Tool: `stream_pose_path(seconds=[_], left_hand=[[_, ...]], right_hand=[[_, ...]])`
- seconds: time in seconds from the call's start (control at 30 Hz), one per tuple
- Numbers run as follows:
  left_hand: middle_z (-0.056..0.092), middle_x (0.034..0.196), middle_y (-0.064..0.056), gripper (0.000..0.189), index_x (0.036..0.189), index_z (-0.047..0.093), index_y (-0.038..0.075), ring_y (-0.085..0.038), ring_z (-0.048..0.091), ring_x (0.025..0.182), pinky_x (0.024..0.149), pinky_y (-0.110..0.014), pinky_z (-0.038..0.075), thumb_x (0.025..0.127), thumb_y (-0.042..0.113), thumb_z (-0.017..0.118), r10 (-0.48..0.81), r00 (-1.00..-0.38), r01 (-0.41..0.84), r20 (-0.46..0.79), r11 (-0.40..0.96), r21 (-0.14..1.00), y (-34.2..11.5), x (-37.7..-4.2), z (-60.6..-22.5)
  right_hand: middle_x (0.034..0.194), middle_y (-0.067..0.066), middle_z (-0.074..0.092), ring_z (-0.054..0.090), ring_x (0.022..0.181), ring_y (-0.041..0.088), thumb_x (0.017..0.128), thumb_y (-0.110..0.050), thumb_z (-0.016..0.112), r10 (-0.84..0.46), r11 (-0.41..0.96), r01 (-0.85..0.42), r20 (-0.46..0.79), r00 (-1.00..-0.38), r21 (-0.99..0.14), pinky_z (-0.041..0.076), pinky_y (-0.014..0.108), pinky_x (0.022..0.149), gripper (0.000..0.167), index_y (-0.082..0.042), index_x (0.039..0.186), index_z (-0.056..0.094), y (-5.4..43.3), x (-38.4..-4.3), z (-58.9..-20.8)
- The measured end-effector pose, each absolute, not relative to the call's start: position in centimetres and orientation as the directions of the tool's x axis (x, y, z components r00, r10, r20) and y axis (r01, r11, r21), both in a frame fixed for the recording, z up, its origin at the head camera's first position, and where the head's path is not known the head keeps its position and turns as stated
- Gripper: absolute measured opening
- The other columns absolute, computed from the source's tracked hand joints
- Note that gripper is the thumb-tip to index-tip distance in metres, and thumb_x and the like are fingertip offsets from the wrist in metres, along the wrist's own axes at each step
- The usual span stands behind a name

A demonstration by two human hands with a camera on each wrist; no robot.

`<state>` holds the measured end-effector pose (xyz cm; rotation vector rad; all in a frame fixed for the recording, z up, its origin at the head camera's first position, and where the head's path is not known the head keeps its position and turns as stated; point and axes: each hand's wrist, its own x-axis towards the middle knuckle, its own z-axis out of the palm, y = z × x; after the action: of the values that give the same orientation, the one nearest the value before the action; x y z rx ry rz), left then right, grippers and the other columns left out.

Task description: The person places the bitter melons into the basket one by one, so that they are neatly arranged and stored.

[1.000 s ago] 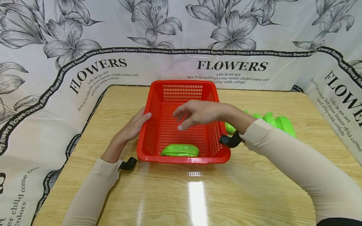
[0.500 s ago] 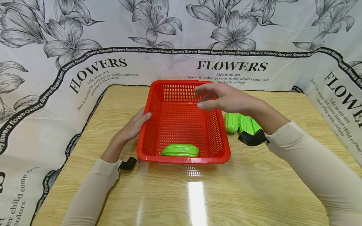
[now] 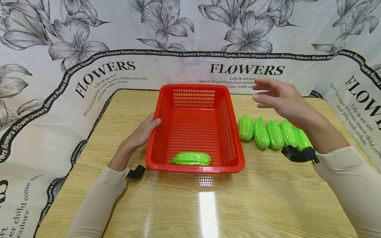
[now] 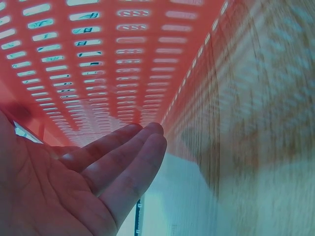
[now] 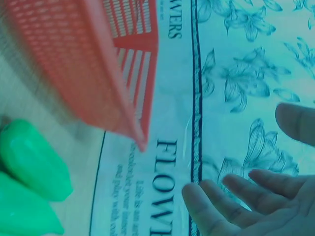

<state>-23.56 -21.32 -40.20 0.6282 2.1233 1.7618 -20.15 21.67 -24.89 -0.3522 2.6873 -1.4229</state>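
Note:
My left hand (image 3: 142,133) holds the left rim of a red plastic basket (image 3: 194,169), thumb over the edge. In the left wrist view its straight fingers (image 4: 130,179) lie along the basket's slotted outer wall. One glossy, ridged green bitter melon (image 3: 191,158) lies inside, along the near wall. My right hand (image 3: 282,99) is raised in the air to the right of the basket, fingers loosely bent with nothing between them. Below it, several similar bitter melons (image 3: 275,135) lie side by side in a row on the table; the forearm partly covers the rightmost ones.
The wooden table (image 3: 166,205) carries the basket and the row. A white flower-printed cloth (image 3: 178,71) hangs along the back and both sides of the table. Light reflects off the tabletop in front of the basket.
My right hand has moved from over the basket up and to the right, uncovering most of the bitter melon row. My left hand, the basket and the bitter melon inside have stayed put.

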Motion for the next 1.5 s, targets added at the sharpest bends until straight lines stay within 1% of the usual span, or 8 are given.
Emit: stream_pose_path(seconds=[0.4,0.5,0.57,0.67,0.73,0.8,1.0,1.5], left_hand=[[0.053,0.132,-0.034,0.059,0.162,0.012,0.013,-0.048,0.068,0.104,0.076,-0.049,0.063,0.112,0.036,0.032,0.518,-0.854,0.14,0.048,0.138,0.981,-21.5,-23.7,-40.3],[0.054,0.132,-0.033,0.059,0.162,0.012,0.014,-0.047,0.068,0.104,0.076,-0.049,0.063,0.112,0.036,0.032,0.518,-0.854,0.137,0.048,0.135,0.981,-21.4,-23.8,-40.6],[0.054,0.131,-0.033,0.059,0.162,0.012,0.014,-0.047,0.068,0.104,0.076,-0.05,0.063,0.112,0.036,0.032,0.519,-0.853,0.138,0.048,0.135,0.981,-21.4,-23.8,-40.6],[0.054,0.132,-0.033,0.059,0.163,0.012,0.014,-0.048,0.068,0.105,0.076,-0.05,0.063,0.112,0.036,0.032,0.52,-0.853,0.137,0.048,0.134,0.981,-21.4,-23.8,-40.5],[0.053,0.132,-0.033,0.059,0.163,0.011,0.014,-0.048,0.067,0.106,0.077,-0.049,0.063,0.112,0.036,0.032,0.522,-0.852,0.134,0.046,0.132,0.982,-21.4,-23.8,-40.5],[0.054,0.131,-0.034,0.059,0.162,0.012,0.013,-0.048,0.068,0.105,0.077,-0.049,0.063,0.112,0.036,0.031,0.522,-0.852,0.132,0.043,0.134,0.982,-21.4,-23.7,-40.5],[0.057,0.129,-0.034,0.058,0.162,0.013,0.013,-0.046,0.069,0.103,0.076,-0.049,0.063,0.112,0.037,0.029,0.521,-0.853,0.125,0.031,0.146,0.981,-21.5,-23.7,-40.6],[0.055,0.131,-0.035,0.058,0.162,0.015,0.01,-0.048,0.067,0.106,0.078,-0.049,0.063,0.112,0.035,0.031,0.519,-0.854,0.134,0.038,0.149,0.98,-21.3,-23.6,-40.2]], right_hand=[[0.157,0.013,0.039,0.054,0.1,-0.012,0.103,-0.036,0.058,0.098,0.57,-0.034,0.109,-0.989,-0.821,0.05,0.005,0.081,0.072,-0.007,0.161,0.026,29.0,-19.4,-29.5],[0.163,0.011,0.034,0.055,0.114,-0.003,0.102,-0.045,0.056,0.17,0.616,0.047,0.074,-0.983,-0.787,0.045,0.002,0.078,0.076,-0.011,0.162,0.023,30.7,-19.0,-30.4],[0.165,0.01,0.03,0.051,0.133,0.011,0.101,-0.05,0.054,0.215,0.647,0.102,0.052,-0.975,-0.756,0.047,0.011,0.09,0.079,-0.012,0.163,0.021,31.7,-18.7,-30.9],[0.167,0.016,0.022,0.029,0.15,0.037,0.101,-0.055,0.049,0.262,0.682,0.163,0.03,-0.965,-0.713,0.045,0.041,0.11,0.084,-0.01,0.163,0.015,33.1,-18.4,-31.7],[0.167,0.021,0.016,0.024,0.149,0.047,0.101,-0.058,0.046,0.274,0.699,0.191,0.011,-0.962,-0.689,0.036,0.064,0.111,0.088,-0.007,0.163,0.012,33.9,-18.3,-32.2],[0.166,0.026,0.013,0.021,0.147,0.053,0.1,-0.061,0.044,0.271,0.71,0.21,-0.014,-0.962,-0.672,0.032,0.072,0.108,0.092,-0.003,0.162,0.007,34.6,-18.3,-32.8],[0.161,0.038,0.01,0.02,0.141,0.063,0.101,-0.063,0.039,0.255,0.748,0.256,-0.091,-0.963,-0.612,0.032,0.076,0.103,0.097,0.006,0.159,0.001,36.2,-18.1,-34.6],[0.156,0.044,0.008,0.016,0.138,0.067,0.103,-0.059,0.037,0.224,0.741,0.312,-0.218,-0.95,-0.595,0.025,0.076,0.108,0.097,0.014,0.155,0.0,38.1,-18.2,-37.9]])
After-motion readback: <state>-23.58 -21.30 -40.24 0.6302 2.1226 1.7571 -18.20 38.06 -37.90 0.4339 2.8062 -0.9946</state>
